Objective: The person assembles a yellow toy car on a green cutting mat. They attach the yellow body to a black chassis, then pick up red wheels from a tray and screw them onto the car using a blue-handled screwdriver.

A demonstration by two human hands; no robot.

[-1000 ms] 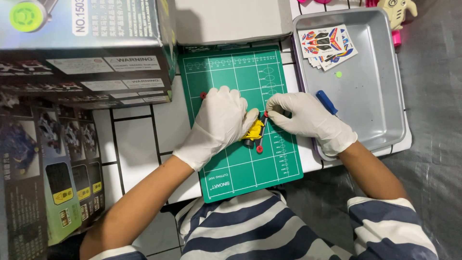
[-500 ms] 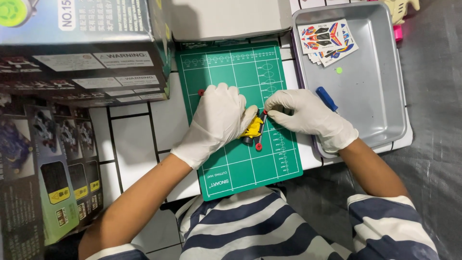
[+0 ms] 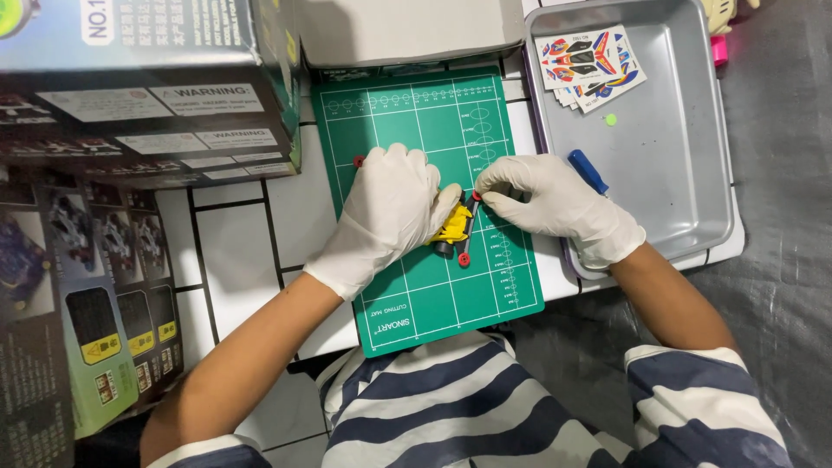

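Left hand point(image 3: 392, 208) clamps the yellow toy car point(image 3: 452, 227) on the green mat point(image 3: 416, 113); right hand point(image 3: 555, 204) pinches its front end at mid-frame — best keep the body pinned flat

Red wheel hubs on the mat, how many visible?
3. One loose hub beside the left hand, one at the right hand fingers, one on the toy car lower end. More may sit under the hands.
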